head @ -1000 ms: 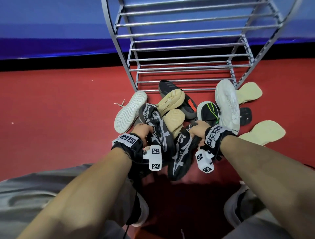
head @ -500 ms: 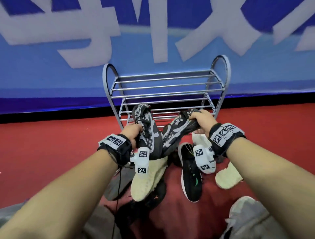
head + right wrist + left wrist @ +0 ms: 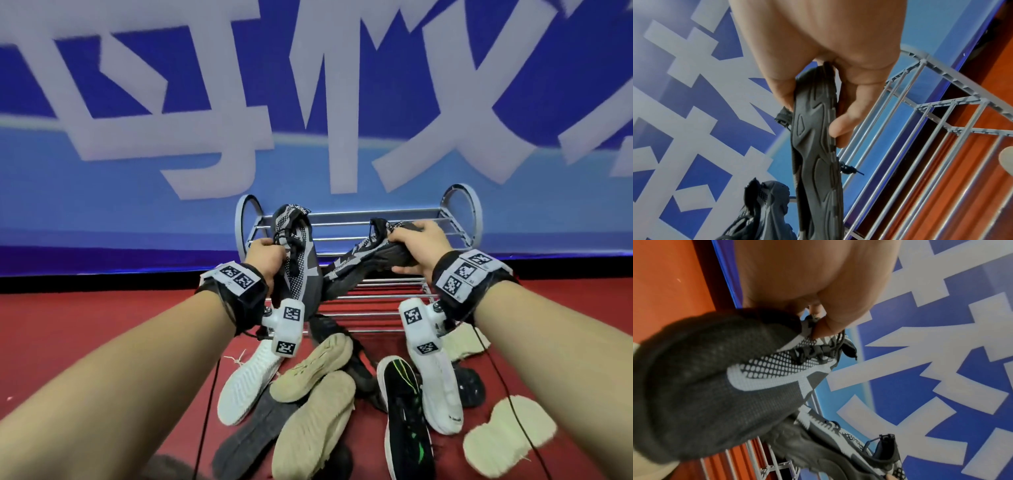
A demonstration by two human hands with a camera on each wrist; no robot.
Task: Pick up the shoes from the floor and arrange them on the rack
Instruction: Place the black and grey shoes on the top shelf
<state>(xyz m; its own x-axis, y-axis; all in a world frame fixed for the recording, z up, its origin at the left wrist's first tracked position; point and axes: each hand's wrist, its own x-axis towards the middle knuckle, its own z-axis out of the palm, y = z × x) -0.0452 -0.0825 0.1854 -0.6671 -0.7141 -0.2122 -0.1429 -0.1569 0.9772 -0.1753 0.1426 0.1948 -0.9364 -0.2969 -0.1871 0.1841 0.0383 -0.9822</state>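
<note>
Holding one black-and-grey knit shoe in each of our hands, we have the pair up in front of the metal rack (image 3: 356, 219), which stands at twelve o'clock from us against the blue banner wall (image 3: 137, 192).

Our left hand (image 3: 265, 255) is clamped on the left shoe (image 3: 298, 260) near its laces, fingers curled and pinching the upper. That shoe hangs nearly upright, its long axis running from twelve down to six o'clock, collar up by the top rails and toe drooping toward the floor.

Our right hand (image 3: 419, 245) is wrapped round the right shoe (image 3: 363, 255) at one end, thumb on one side and fingers across the dark sole. Its long axis lies slantwise, from our hand at about two o'clock down to eight o'clock, where its far end comes close to the left shoe; whether the two touch we cannot tell.

We judge the move ahead turns on these axes: both shoes lie across or along the rails rather than flat on a tier, so each needs turning sole-down before it is set on. The right hand looks nearer the top tier, the left hand nearer the rack's left end loop.

Other shoes (image 3: 315, 404) lie heaped on the red floor (image 3: 85, 325) at six o'clock, between us and the rack.
</note>
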